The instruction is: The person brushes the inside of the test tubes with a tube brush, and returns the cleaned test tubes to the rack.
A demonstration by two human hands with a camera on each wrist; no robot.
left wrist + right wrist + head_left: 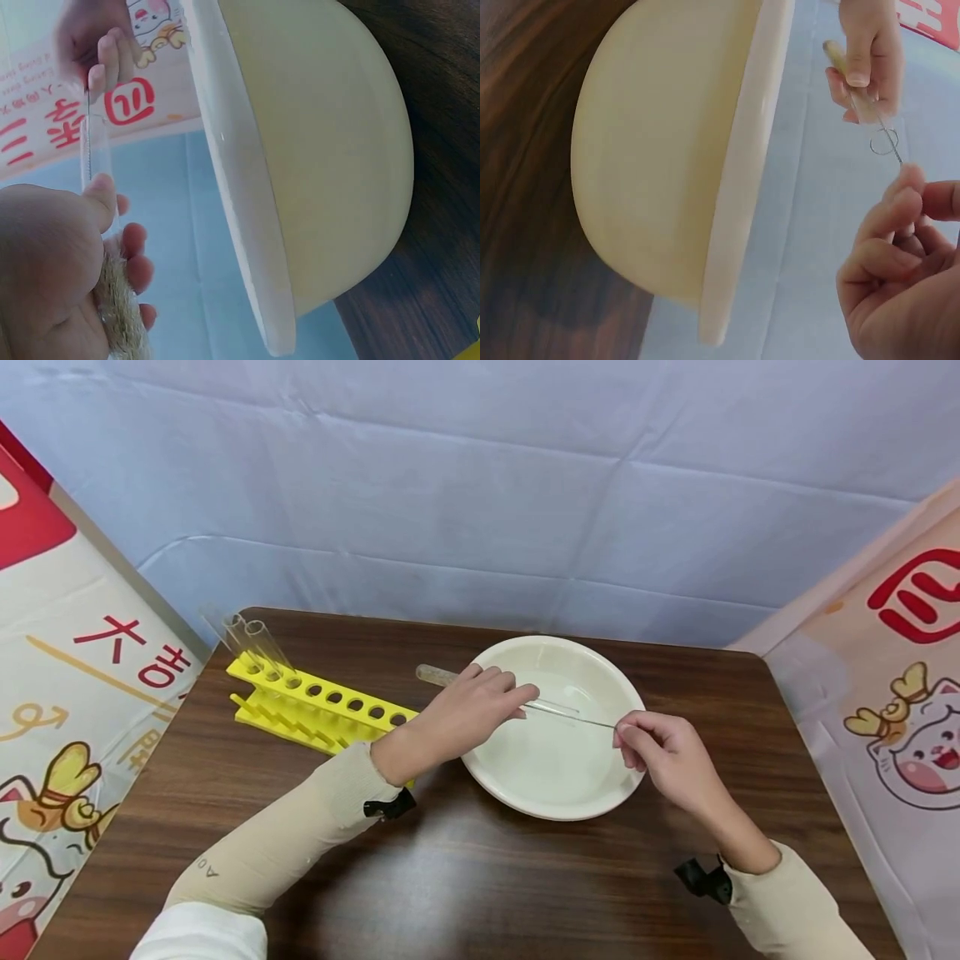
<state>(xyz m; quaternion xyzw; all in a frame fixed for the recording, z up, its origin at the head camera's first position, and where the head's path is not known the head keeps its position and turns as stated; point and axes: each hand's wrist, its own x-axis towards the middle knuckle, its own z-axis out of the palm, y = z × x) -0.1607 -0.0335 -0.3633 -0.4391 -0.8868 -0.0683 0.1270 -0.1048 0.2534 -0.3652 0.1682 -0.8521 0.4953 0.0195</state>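
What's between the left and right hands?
The clear cylindrical test tube's open end, then thin metal wire, over the round white basin: head view.

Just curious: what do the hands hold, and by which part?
Left hand: test tube, by its middle. Right hand: brush, by its wire handle.

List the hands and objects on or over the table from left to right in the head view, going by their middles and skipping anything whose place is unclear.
Standing tubes → rack → left hand → bowl → right hand.
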